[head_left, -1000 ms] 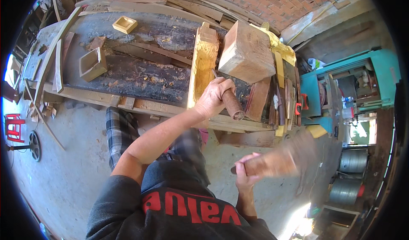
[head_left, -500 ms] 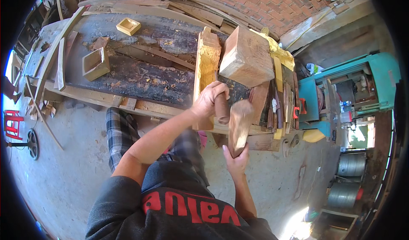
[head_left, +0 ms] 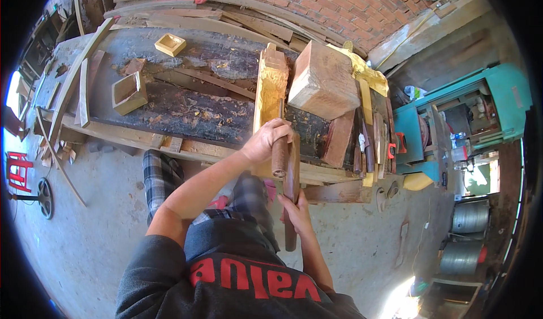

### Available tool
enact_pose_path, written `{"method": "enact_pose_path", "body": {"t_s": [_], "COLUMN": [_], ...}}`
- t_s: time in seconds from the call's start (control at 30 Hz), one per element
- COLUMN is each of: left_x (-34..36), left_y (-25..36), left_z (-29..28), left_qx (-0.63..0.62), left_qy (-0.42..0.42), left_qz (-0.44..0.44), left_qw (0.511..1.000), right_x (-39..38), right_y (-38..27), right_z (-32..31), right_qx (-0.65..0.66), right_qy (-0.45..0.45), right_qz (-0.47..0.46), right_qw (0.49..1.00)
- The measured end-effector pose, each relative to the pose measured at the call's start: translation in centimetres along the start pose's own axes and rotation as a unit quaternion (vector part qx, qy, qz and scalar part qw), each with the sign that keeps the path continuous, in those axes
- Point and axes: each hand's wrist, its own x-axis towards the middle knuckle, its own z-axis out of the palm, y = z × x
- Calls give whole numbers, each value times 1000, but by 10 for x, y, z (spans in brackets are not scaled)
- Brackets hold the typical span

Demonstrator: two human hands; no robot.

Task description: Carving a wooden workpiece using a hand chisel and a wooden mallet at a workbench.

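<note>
My left hand (head_left: 264,142) is wrapped round the handle of a chisel (head_left: 279,159). The chisel's narrow blade points away from me, over a hollowed yellow wooden piece (head_left: 272,73) lying across the bench. In my right hand (head_left: 298,212) is a long brown wooden mallet (head_left: 292,175), its upper part close along the right side of the chisel handle. Whether mallet and chisel touch I cannot tell. Just right of the hollowed piece sits a large wooden block (head_left: 325,81).
Two small hollowed wooden boxes (head_left: 129,93) rest on the dark, chip-strewn bench (head_left: 198,112). Several hand tools (head_left: 367,141) lie at its right end, near a teal machine (head_left: 407,126). Long planks (head_left: 169,8) are stacked along the brick wall. A red stool (head_left: 18,171) stands far left.
The mallet has swung leftward and turned edge-on, coming alongside the chisel handle. My right hand moved slightly left with it. My left hand, with the chisel, shifted a little left and nearer.
</note>
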Motion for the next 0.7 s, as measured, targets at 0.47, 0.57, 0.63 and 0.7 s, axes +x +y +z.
{"method": "enact_pose_path", "body": {"t_s": [0.47,0.57,0.63,0.7], "left_x": [-1,4,9,11], "left_y": [23,26,25,24], "left_z": [-25,-21,-21,-23], "left_qx": [-33,-42,-47,-18], "left_qy": [40,45,56,32], "left_qz": [-38,-21,-24,-50], "left_qw": [998,998,997,998], "right_x": [15,1,0,-16], "right_y": [-11,-23,-22,-36], "right_z": [17,7,-1,-10], "right_qx": [25,-2,-43,-44], "right_qy": [-4,13,31,21], "right_qz": [-43,-86,-140,-78], "right_qw": [999,996,989,996]}}
